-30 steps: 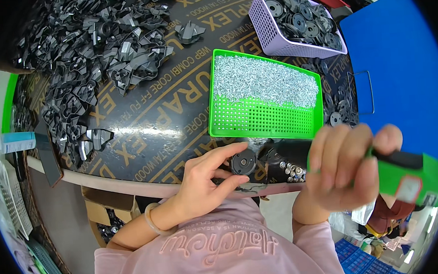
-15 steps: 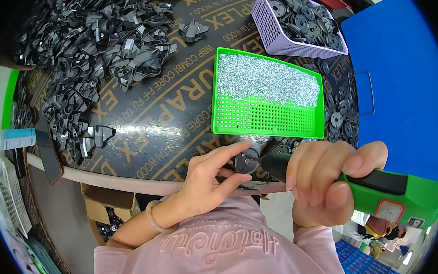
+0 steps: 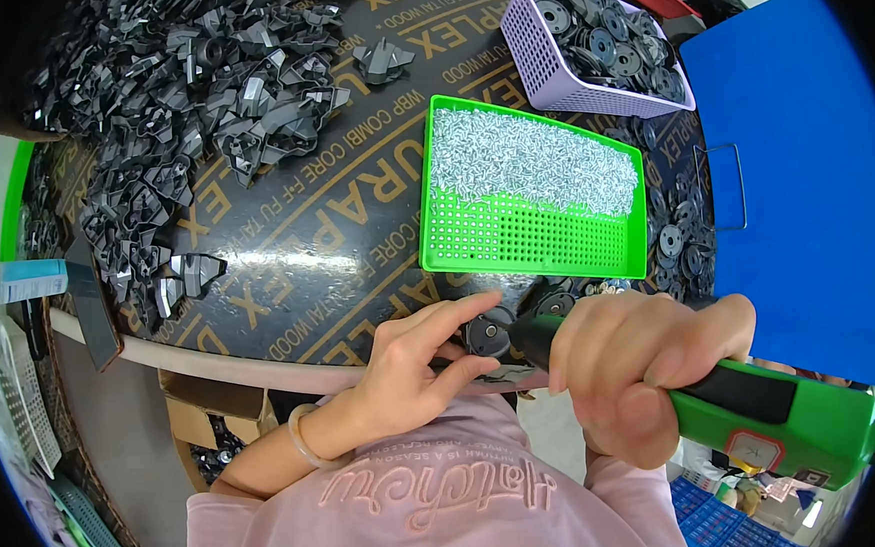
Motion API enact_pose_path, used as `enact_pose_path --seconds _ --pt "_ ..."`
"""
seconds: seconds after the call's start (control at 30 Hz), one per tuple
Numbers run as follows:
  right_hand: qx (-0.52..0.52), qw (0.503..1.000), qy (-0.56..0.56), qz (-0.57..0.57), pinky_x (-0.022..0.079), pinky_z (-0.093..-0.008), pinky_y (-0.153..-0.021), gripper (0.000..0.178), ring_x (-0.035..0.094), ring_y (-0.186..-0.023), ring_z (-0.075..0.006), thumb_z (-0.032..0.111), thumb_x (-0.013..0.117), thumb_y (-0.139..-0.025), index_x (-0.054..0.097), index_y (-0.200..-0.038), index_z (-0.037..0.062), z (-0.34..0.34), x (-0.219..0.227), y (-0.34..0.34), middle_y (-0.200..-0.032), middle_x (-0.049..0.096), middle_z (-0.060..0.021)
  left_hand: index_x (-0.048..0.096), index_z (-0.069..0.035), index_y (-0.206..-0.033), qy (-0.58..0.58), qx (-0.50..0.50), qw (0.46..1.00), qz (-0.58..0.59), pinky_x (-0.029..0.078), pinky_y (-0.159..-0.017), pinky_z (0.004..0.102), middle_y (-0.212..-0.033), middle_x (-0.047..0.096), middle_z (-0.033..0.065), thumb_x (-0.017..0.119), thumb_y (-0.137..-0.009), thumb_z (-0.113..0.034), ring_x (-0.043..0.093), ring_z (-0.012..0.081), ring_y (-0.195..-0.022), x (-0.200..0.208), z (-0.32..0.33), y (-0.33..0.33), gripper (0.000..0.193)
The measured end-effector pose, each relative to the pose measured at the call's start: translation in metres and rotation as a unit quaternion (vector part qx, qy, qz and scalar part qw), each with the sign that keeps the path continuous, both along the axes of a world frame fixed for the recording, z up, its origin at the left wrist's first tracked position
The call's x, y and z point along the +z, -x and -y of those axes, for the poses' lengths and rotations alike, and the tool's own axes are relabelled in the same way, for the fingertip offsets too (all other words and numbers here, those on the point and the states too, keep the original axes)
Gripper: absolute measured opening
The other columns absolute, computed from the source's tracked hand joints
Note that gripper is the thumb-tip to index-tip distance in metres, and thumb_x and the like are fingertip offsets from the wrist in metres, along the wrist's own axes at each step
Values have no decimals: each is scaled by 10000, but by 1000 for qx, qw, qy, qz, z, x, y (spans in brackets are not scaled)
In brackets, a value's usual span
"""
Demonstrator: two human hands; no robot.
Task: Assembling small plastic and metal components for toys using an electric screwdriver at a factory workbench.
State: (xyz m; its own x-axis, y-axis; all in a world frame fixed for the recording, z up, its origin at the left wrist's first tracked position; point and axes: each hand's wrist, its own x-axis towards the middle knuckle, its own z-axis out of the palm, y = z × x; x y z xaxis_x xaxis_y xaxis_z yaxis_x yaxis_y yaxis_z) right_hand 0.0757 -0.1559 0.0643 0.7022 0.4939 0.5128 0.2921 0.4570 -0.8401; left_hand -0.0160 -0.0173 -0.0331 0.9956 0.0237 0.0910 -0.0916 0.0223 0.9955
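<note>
At the table's near edge, my left hand (image 3: 403, 364) pinches a round black plastic part (image 3: 486, 337) between thumb and fingers. My right hand (image 3: 629, 372) is wrapped round a green and black power screwdriver (image 3: 782, 418), its black nose pointing left toward the part. That nose is right beside the part's right side; whether the tip touches it I cannot tell. Just beyond both hands lies a green perforated tray (image 3: 529, 268), its far half heaped with small silver screws (image 3: 531, 159).
Angular black plastic pieces (image 3: 177, 109) are piled over the table's left and far side. A lilac basket (image 3: 572, 93) of black discs stands at the far right, with loose discs (image 3: 671, 244) below it. A blue panel (image 3: 797, 171) borders the table's right side.
The screwdriver and my right hand have shifted a little left, and its rear end has dropped. My left hand and the round part have moved slightly left.
</note>
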Motion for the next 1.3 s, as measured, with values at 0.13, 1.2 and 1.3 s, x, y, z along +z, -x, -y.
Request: enact_pose_path --seconds 0.13,1.2,1.3 --pt "39 999 -3 24 500 -340 -509 281 553 -489 -162 53 673 -925 426 -1056 80 1 0 -4 -661 584 -67 551 29 -1357 -2 -3 1000 9 609 -675 283 -1066 660 172 715 -802 94 698 183 -792 1 -1 1 583" --pt "-173 984 -32 36 492 -312 -495 283 499 -469 -129 45 627 -936 409 -1114 18 -15 -38 -57 -608 521 -56 595 12 -1303 59 65 996 20 616 -671 264 -1147 654 155 761 -817 26 691 173 -893 -3 6 -2 515" --pt "-140 988 -56 42 454 -340 -465 311 482 -459 -154 123 636 -958 408 -1158 54 -5 -20 -48 -607 485 -34 595 11 -1309 47 69 996 19 599 -642 256 -1099 658 143 765 -811 29 676 157 -821 -4 5 -1 527"
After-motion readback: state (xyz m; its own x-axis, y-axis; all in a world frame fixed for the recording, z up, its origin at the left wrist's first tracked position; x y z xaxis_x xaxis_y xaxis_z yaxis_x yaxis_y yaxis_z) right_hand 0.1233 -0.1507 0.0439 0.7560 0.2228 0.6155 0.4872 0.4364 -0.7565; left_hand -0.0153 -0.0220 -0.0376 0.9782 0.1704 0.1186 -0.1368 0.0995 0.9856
